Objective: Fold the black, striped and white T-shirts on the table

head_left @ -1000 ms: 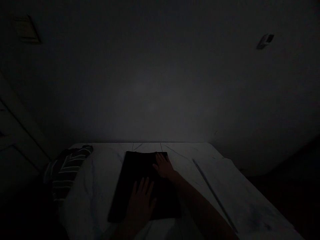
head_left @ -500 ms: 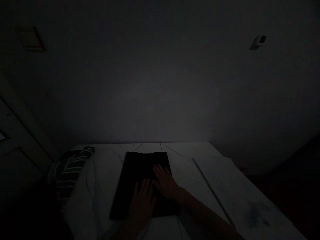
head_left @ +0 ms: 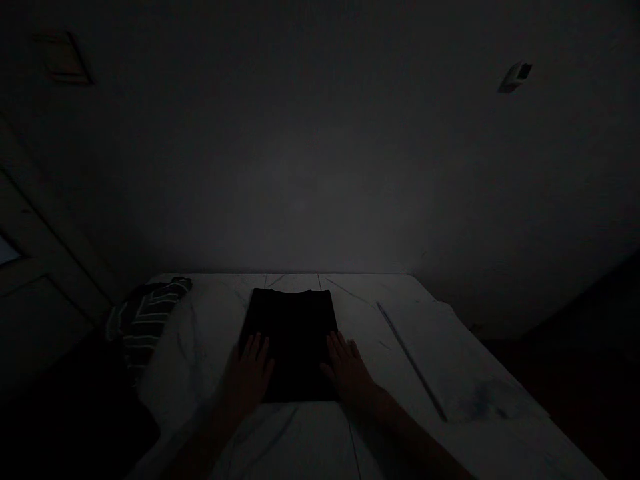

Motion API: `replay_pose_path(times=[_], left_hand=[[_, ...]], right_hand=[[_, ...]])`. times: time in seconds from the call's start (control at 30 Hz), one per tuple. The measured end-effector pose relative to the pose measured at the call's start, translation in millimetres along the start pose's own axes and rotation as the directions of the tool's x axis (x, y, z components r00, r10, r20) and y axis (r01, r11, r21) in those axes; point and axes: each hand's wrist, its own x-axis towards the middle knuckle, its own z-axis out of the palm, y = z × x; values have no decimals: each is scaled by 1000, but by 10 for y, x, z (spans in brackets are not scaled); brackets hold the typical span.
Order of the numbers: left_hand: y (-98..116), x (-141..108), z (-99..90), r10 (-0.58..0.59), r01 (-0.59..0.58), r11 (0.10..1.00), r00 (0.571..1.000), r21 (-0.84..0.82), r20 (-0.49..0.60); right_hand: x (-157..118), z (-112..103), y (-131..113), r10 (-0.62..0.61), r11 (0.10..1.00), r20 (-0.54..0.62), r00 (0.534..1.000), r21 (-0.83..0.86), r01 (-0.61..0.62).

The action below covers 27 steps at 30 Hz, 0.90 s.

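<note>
Black cloth (head_left: 293, 340), looks folded into a tidy rectangle, sitting mid-table toward the far edge, squared up with the table. Left hand (head_left: 245, 377) is at its near left corner and right hand (head_left: 347, 373) at its near right edge, both flat and palm down. Fingers are spread on each hand, no pinching or gripping that I can see, with just the fingertips on the cloth.

Tip for hands on a stack like this: keep the palms flat and the pressure light and even on both sides, since digging your fingertips in tends to drag the top layer out of line.

Under it all is a white veined cover (head_left: 380, 293), with a thin dark strip (head_left: 413, 360) lying at an angle to the right. Striped dark fabric (head_left: 147, 327) is bunched at the upper left of the table.

Room's super dim, so I can't make out the folds or any edges inside the black, or say what the garment is. Both forearms run off the bottom of the frame.
</note>
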Motion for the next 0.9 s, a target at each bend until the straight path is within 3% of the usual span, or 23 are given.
replay_pose_path(times=[0.13, 0.27, 0.33, 0.4, 0.5, 0.63, 0.77, 0.9], left_hand=[[-232, -294, 21, -36, 35, 999, 999, 31, 22], [-404, -525, 30, -117, 118, 991, 993, 62, -22], [-390, -503, -1, -116, 120, 991, 992, 64, -57], [-303, -380, -46, -63, 68, 997, 994, 48, -90], [-130, -137, -77, 35, -34, 999, 991, 12, -127], [-21, 1, 5, 71, -76, 996, 991, -41, -111], [-33, -51, 86, 52, -61, 994, 994, -90, -94], [-44, -98, 146, 44, -60, 992, 990, -110, -135]], right_hand=[[-202, 135, 162, -69, 998, -11, 998, 1, 69], [-250, 236, 417, 53, 999, -12, 999, -7, -53], [-136, 184, 397, 51, 999, -39, 998, -6, -52], [64, 67, 209, -15, 1000, -59, 998, 2, 16], [456, -137, -264, -192, 981, -26, 981, 34, 193], [1011, -243, -774, -418, 905, 28, 908, 91, 414], [1556, -170, -918, -555, 832, 104, 826, 109, 545], [2075, -128, -926, -545, 838, 137, 827, 57, 543]])
